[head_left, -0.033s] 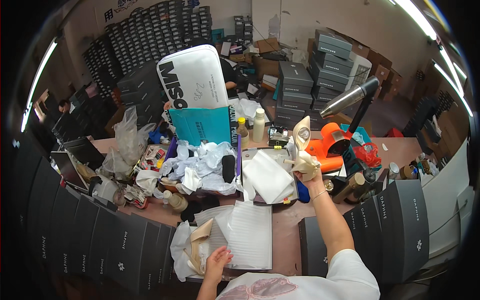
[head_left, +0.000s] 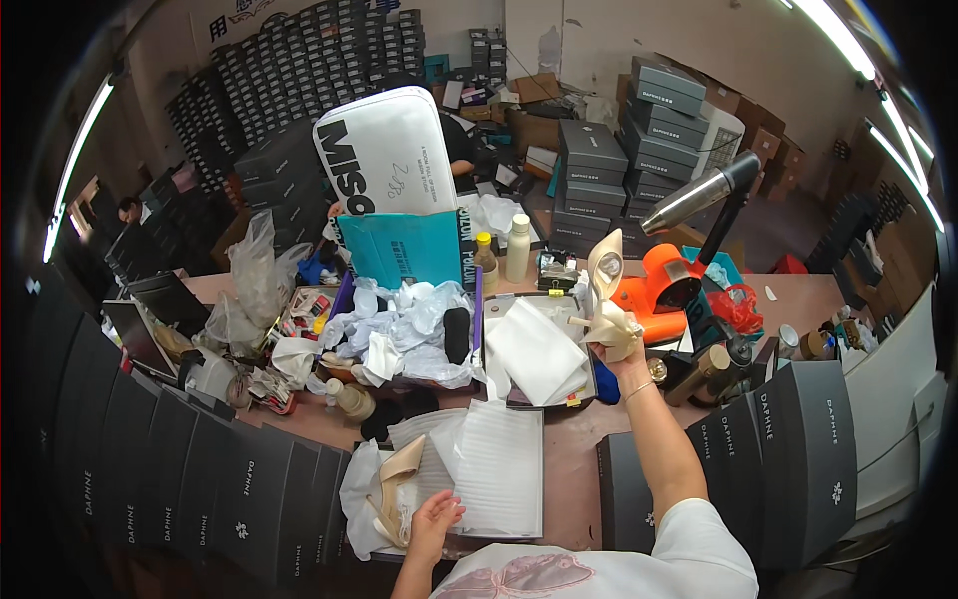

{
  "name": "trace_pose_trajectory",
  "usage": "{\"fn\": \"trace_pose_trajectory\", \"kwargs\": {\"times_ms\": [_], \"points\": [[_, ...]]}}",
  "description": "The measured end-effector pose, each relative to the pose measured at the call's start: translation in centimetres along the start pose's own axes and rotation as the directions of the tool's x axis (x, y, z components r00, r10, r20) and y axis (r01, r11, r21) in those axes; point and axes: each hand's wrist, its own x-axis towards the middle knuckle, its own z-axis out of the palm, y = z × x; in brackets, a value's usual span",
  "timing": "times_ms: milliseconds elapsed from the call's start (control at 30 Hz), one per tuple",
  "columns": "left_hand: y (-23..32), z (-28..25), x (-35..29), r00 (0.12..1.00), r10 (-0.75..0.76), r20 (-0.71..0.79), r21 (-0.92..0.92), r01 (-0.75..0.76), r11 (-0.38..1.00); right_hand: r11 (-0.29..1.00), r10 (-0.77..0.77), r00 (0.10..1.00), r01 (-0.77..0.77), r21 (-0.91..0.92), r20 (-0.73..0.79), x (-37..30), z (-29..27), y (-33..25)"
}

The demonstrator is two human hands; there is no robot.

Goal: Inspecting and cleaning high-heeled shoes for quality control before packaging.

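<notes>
My right hand (head_left: 624, 359) is raised over the far side of the bench and grips a beige high-heeled shoe (head_left: 607, 285), its pointed toe upward. Just right of the shoe is an orange device (head_left: 664, 299); a silver barrel (head_left: 689, 203) on a black arm slants above it. My left hand (head_left: 435, 519) holds nothing, fingers loosely apart, over the near edge of an open shoebox (head_left: 537, 479). Inside the box, left of that hand, a second beige heeled shoe (head_left: 399, 469) lies on white tissue (head_left: 361, 494). White foam sheeting (head_left: 489, 469) covers the box's right part.
Dark shoeboxes (head_left: 239, 499) line the left side, and more (head_left: 768, 449) stand right of my arm. Beyond the open box are a purple-edged bin of crumpled white paper (head_left: 399, 324) and a tray with white sheets (head_left: 534, 349). Bottles (head_left: 517, 250) stand behind these.
</notes>
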Motion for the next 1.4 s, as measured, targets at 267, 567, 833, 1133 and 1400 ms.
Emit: {"fn": "trace_pose_trajectory", "kwargs": {"times_ms": [267,567,833,1133,1400], "points": [[0.5,0.7,0.3,1.0,-0.009,-0.003,0.074,0.01,0.997,0.98,-0.11,0.992,0.097,0.175,0.063,-1.2,-1.0,1.2],[0.6,1.0,0.8,1.0,-0.024,0.012,0.09,0.022,0.996,0.979,-0.179,0.982,0.172,0.107,0.059,-0.5,-2.0,0.6],[-2.2,-0.2,1.3,0.981,0.09,-0.175,0.14,-0.065,0.988,0.981,-0.164,0.983,0.155,0.113,0.078,-0.4,-1.3,1.1],[-5.5,-2.4,2.6,0.963,-0.1,-0.249,0.095,0.127,0.987,0.981,-0.151,0.984,0.138,0.135,0.092,-0.4,-1.4,0.9],[-6.2,-1.2,2.0,0.998,-0.058,-0.028,0.231,0.062,0.971,0.988,-0.152,0.985,0.149,0.042,0.077,-0.2,-3.6,1.2]]}}
